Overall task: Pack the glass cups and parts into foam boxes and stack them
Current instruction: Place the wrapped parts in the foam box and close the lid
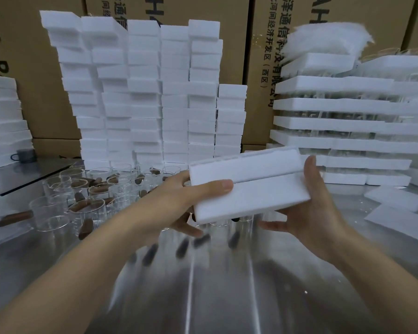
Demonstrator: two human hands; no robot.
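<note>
Glass cups [82,206] crowd low-left of the foam box [251,196]. Left hand [176,201] pinches box's left end, thumb on front; right hand [316,208] clamps its right end. Box is airborne, tilted, seam looks closed. Keep both halves squeezed, level it, land it square on the short column [231,121] behind the box.

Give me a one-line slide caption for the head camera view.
Left hand and right hand hold a foam box over glass cups on a steel table, foam stacks behind.
</note>
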